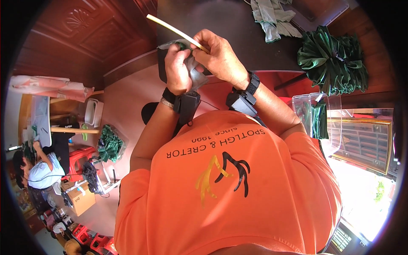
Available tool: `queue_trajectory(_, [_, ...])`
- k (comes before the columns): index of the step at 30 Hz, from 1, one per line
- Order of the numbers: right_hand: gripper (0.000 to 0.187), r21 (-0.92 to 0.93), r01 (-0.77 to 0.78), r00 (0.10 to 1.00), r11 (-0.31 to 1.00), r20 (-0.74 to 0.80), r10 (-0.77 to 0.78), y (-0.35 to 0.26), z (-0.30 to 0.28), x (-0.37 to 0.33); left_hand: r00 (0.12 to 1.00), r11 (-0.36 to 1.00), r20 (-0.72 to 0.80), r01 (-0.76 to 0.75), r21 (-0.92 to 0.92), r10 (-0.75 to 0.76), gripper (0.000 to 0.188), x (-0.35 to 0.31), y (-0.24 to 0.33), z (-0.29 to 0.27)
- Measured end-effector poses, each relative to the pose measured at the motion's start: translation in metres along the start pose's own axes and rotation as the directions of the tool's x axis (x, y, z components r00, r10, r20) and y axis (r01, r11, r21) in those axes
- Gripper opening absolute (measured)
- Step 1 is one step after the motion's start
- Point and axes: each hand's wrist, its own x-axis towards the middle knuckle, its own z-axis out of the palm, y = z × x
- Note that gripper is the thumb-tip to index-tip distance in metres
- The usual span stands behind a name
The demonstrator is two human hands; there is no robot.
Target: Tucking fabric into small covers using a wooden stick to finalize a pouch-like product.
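Observation:
My left hand (176,68) and my right hand (219,55) meet in front of my chest, above the near edge of a dark table (225,21). My right hand pinches a thin pale yellow stick (174,29) that slants up to the left. My left hand grips a piece of grey-green cloth (195,74) bunched around the stick's lower end. Both wrists wear black strapped devices. My orange shirt fills the lower half of the view.
A bundle of dark green folded cloth (333,59) lies at the table's right. Pale grey-green cloth pieces (272,19) lie at its far side. A clear plastic bin (316,117) holds green cloth. Another person (38,168) sits at the far left near red stools (80,157).

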Motion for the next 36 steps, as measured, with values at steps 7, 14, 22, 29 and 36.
queue_trajectory(7, [0.013,-0.23,0.143,0.987,0.962,-0.038,-0.156,-0.003,0.008,-0.001,0.998,0.991,-0.032,-0.053,0.12,0.058,0.021,0.011,0.001,-0.008])
queue_trajectory(14, [0.017,-0.586,0.208,0.924,0.784,-0.146,-0.354,0.01,0.013,-0.002,0.965,0.959,-0.143,0.188,-0.212,-0.221,0.02,0.008,-0.001,-0.013])
queue_trajectory(22, [0.011,-0.521,0.237,0.918,0.82,-0.156,-0.365,0.016,-0.006,0.005,0.93,0.894,0.159,0.362,-0.262,-0.33,0.03,-0.004,0.006,-0.017])
queue_trajectory(29, [0.018,-0.464,0.174,0.956,0.869,-0.13,-0.261,0.023,-0.02,0.006,0.868,0.829,0.252,0.488,-0.273,-0.428,0.039,0.009,0.023,-0.028])
queue_trajectory(36, [0.016,-0.519,0.191,0.951,0.833,-0.112,-0.288,0.016,-0.053,-0.014,0.946,0.909,0.116,0.324,-0.263,-0.303,0.036,0.019,0.042,-0.048])
